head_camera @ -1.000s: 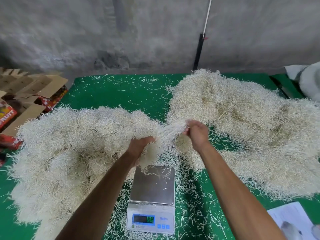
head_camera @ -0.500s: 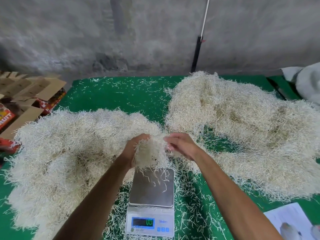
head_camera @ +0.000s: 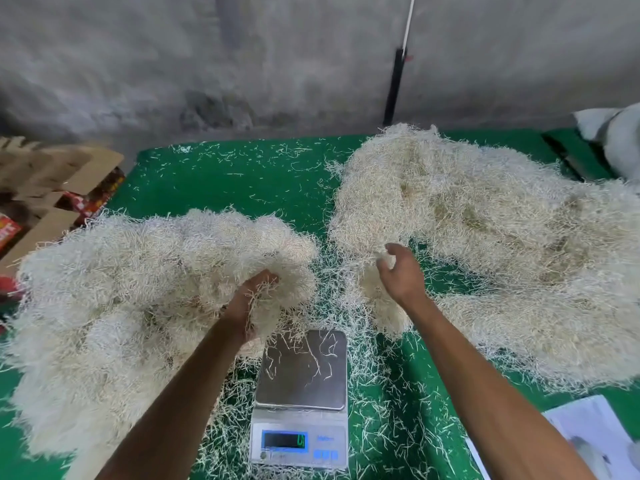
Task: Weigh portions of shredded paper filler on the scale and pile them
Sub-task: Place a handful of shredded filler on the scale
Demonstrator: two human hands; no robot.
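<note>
A silver digital scale (head_camera: 300, 393) stands near the table's front edge, with only a few loose strands on its plate. A big left pile of shredded paper (head_camera: 114, 299) and a bigger right pile (head_camera: 491, 237) flank it. My left hand (head_camera: 251, 301) grips a clump of shredded paper (head_camera: 277, 306) at the left pile's near right edge, just above the scale's back left corner. My right hand (head_camera: 403, 273) hovers at the right pile's near left edge, its curled fingers pinching a small tuft of strands (head_camera: 383, 260).
The table has a green cover (head_camera: 242, 181) scattered with loose strands. Folded cardboard boxes (head_camera: 52, 188) are stacked off the left edge. A white printed sheet (head_camera: 595, 434) lies at the front right, and a white sack (head_camera: 620, 140) at the back right. A concrete wall is behind.
My hands have come apart: the right one moved right to the right pile with a small tuft. The left one sank toward the left pile with its clump.
</note>
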